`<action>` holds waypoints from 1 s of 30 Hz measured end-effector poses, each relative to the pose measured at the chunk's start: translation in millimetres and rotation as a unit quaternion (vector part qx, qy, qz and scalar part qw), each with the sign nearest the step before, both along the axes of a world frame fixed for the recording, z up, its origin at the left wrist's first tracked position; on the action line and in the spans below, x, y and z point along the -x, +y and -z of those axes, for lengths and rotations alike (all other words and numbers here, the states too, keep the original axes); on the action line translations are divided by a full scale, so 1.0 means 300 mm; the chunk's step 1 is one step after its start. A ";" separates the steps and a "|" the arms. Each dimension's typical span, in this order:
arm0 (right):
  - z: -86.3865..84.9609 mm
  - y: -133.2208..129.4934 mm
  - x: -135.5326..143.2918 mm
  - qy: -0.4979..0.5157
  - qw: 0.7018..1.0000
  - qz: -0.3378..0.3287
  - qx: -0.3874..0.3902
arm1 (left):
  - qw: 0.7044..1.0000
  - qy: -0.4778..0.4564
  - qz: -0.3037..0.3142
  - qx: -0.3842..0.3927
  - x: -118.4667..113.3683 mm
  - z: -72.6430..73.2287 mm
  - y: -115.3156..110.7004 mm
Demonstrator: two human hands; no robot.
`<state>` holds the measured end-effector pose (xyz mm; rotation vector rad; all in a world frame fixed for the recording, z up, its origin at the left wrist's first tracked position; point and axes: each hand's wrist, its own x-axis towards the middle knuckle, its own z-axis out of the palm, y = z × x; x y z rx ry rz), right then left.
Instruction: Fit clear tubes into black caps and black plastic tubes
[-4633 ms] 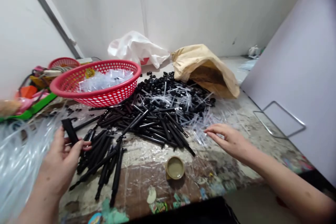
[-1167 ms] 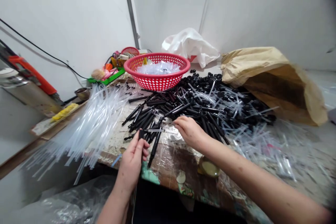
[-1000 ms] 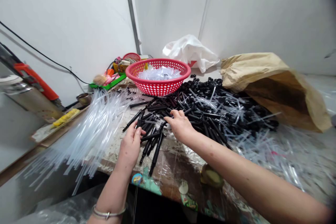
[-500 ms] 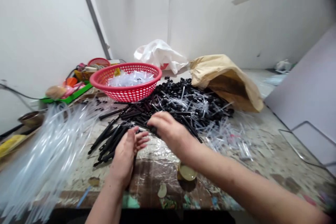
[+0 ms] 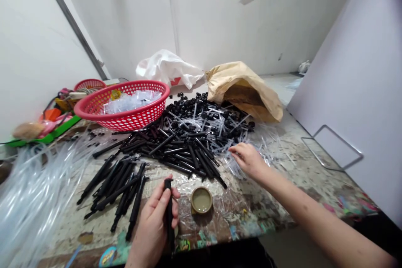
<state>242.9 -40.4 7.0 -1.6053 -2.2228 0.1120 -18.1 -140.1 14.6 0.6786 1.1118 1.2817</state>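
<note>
My left hand (image 5: 157, 217) is closed around a black plastic tube (image 5: 169, 213), held near the table's front edge with its top end pointing away from me. Over the clear thin tubes (image 5: 232, 163) on the right, my right hand (image 5: 248, 159) has its thumb and fingertips drawn together; whatever they pinch is too small to make out. Several more black tubes (image 5: 125, 188) lie left of my left hand, and a larger heap of black tubes (image 5: 188, 155) spreads between the hands. A small round pot (image 5: 201, 200) with pale liquid stands just right of my left hand.
A red basket (image 5: 125, 121) holding clear plastic pieces stands at the back left. Behind the heap lie small black parts (image 5: 188, 106) and an open brown paper bag (image 5: 248, 88). Long clear tubes (image 5: 40, 192) cover the left side. A metal wire frame (image 5: 333, 146) stands at right.
My left hand was open beside the tubes and now grips a black tube nearer the edge. My right hand has moved right, from the black tubes to the clear ones. The view has shifted right.
</note>
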 end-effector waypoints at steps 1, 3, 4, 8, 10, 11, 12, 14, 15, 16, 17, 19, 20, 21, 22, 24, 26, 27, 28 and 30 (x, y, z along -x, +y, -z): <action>0.008 0.031 -0.015 -0.034 0.999 0.013 0.010 | 1.000 -0.005 0.006 0.016 -0.004 0.014 -0.009; 0.026 0.070 -0.014 -0.066 0.998 0.015 0.019 | 0.999 -0.010 0.016 0.042 -0.011 0.046 -0.021; 0.033 0.080 -0.005 -0.070 0.997 0.013 0.020 | 0.998 -0.013 0.019 0.050 -0.012 0.061 -0.026; 0.042 0.092 0.031 -0.086 0.996 0.001 0.028 | 0.998 -0.029 0.019 0.055 -0.001 0.094 -0.035; 0.036 0.101 0.030 -0.080 0.996 -0.008 0.031 | 0.998 -0.038 0.021 0.053 0.004 0.094 -0.036; 0.032 0.108 0.025 -0.072 0.997 -0.012 0.030 | 0.997 -0.042 0.024 0.052 0.006 0.093 -0.037; 0.027 0.117 0.017 -0.060 0.998 -0.014 0.029 | 0.997 -0.046 0.028 0.052 0.008 0.092 -0.037; 0.017 0.141 0.000 -0.026 0.999 -0.015 0.022 | 0.997 -0.052 0.037 0.053 0.011 0.096 -0.038; 0.011 0.155 -0.008 -0.005 1.000 -0.013 0.017 | 0.996 -0.055 0.040 0.052 0.012 0.099 -0.039; 0.002 0.170 -0.015 0.020 1.000 -0.009 0.013 | 0.996 -0.059 0.040 0.049 0.014 0.103 -0.040; -0.009 0.184 -0.020 0.044 0.999 -0.005 0.009 | 0.996 -0.061 0.041 0.045 0.015 0.107 -0.041; -0.037 0.204 -0.021 0.090 0.996 0.010 -0.002 | 0.996 -0.066 0.040 0.033 0.017 0.114 -0.042; -0.055 0.207 -0.015 0.128 0.992 0.019 -0.005 | 0.996 -0.070 0.040 0.028 0.017 0.116 -0.043; -0.073 0.203 -0.005 0.178 0.984 0.025 0.002 | 0.996 -0.074 0.039 0.023 0.018 0.117 -0.044; -0.091 0.191 0.009 0.236 0.971 0.025 0.021 | 0.996 -0.080 0.039 0.018 0.018 0.118 -0.044; -0.121 0.142 0.047 0.330 0.940 -0.001 0.086 | 0.995 -0.091 0.038 0.011 0.018 0.119 -0.046; -0.133 0.066 0.091 0.322 0.934 -0.059 0.144 | 0.995 -0.096 0.037 0.003 0.017 0.120 -0.049; -0.129 0.022 0.112 0.287 0.941 -0.092 0.156 | 0.995 -0.096 0.037 0.001 0.017 0.120 -0.051; -0.118 -0.022 0.131 0.246 0.949 -0.124 0.155 | 0.995 -0.096 0.036 -0.001 0.017 0.120 -0.053; -0.081 -0.100 0.158 0.175 0.957 -0.187 0.135 | 0.995 -0.092 0.036 -0.004 0.016 0.120 -0.057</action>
